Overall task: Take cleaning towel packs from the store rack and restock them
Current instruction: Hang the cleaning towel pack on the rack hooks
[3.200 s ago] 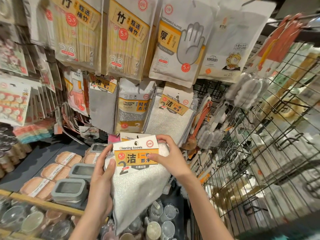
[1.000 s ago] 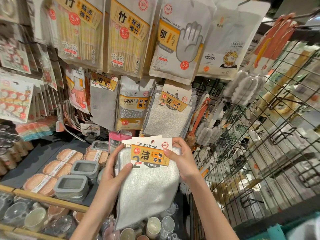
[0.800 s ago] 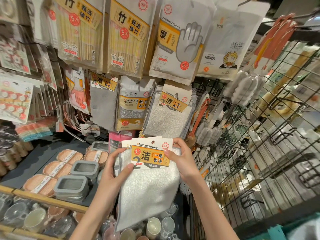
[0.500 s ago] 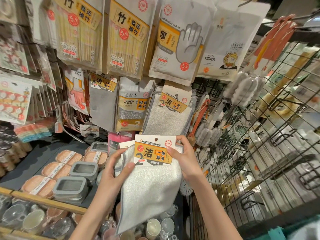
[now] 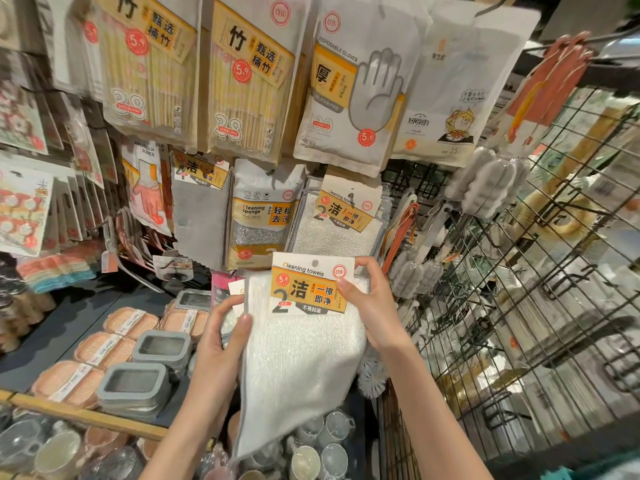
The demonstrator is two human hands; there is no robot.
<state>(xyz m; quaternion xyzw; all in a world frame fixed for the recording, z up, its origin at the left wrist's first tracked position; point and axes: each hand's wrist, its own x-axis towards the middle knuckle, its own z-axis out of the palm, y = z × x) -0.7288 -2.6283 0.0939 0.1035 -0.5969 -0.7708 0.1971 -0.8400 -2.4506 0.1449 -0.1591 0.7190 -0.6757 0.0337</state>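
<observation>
The right hand [image 5: 375, 311] pinches the header card of a cleaning towel pack [image 5: 304, 348], thumb on the card's front and fingers curled behind its right edge. The left hand [image 5: 218, 344] grips the pack's left edge, thumb on the white cloth. The pack hangs just below the hanging towel packs [image 5: 341, 220] and right of the grey-lidded boxes [image 5: 138, 386].
</observation>
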